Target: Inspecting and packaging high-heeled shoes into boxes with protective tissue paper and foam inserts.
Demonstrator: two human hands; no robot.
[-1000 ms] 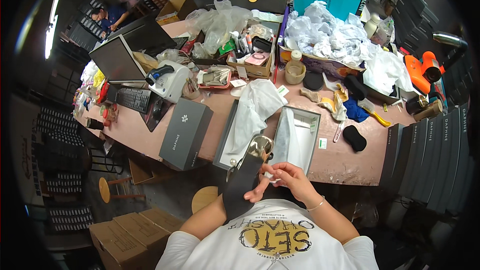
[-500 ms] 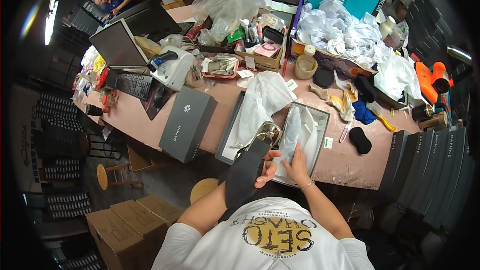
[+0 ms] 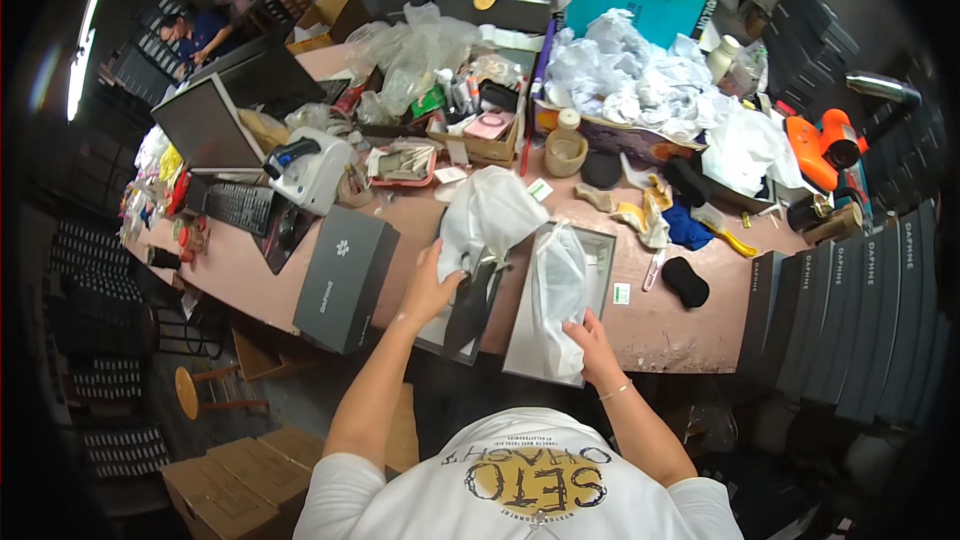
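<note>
A dark shoe (image 3: 470, 308) lies in the left of two open grey box halves (image 3: 447, 338) at the near edge of the pink table (image 3: 660, 325), its toe toward the person, partly over white wrapping paper (image 3: 487, 212) that spills up and out of the far end of that half. The left hand (image 3: 432, 286) rests on the shoe's left side, fingers curled around its upper edge, holding it. Just beside it to the right, touching or nearly so, sits the second open box half (image 3: 604, 265), filled with a white paper-wrapped bundle (image 3: 558, 295); the right hand (image 3: 592, 342) presses on the bundle's near end with fingers spread narrowly and laid flat on the paper, a thin bracelet at the wrist. To the left of the left hand a closed grey shoebox (image 3: 345, 276) lies on the table, well apart from the shoe. Right of the boxes lie a small green-and-white tag (image 3: 621, 293) and a black oval pad (image 3: 685, 281). Farther back are a beige round pot (image 3: 565, 151), a heap of crumpled white paper (image 3: 640, 75), an orange tool (image 3: 825, 145), a keyboard (image 3: 240, 206) and a laptop (image 3: 205, 125). A row of dark boxes (image 3: 850, 310) stands on edge at the right end.
</note>
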